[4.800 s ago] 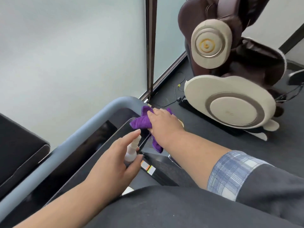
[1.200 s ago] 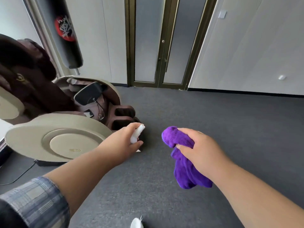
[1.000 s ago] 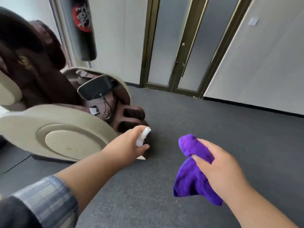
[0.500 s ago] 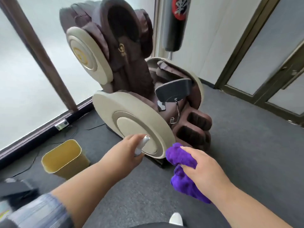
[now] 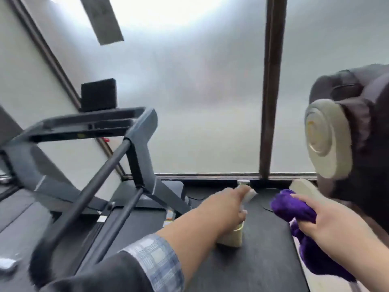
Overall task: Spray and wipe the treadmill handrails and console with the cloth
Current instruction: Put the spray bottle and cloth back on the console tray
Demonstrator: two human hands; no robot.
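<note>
Nearest in, the left hand is curled round the spray bottle, white nozzle poking out past the fingers and pointing ahead, towards the window. Just beside it, the right hand is clenched on the purple cloth, bunched at the top with a long tail hanging below the wrist. Neither hand touches the machine.

Below the left wrist sits a cream bin on the dark floor.

Now the bit that matters: the treadmill lies off to the left of both hands, so the bottle hand is the nearer one. The near handrail runs as a long diagonal, low by the sleeve and rising away up to the console at the far end. My read is the spray would need swinging left across that rail line, with the cloth following from further out.

Far right, a brown massage chair; behind everything, frosted window. The frame is blurred, so fine finger detail is lost.
</note>
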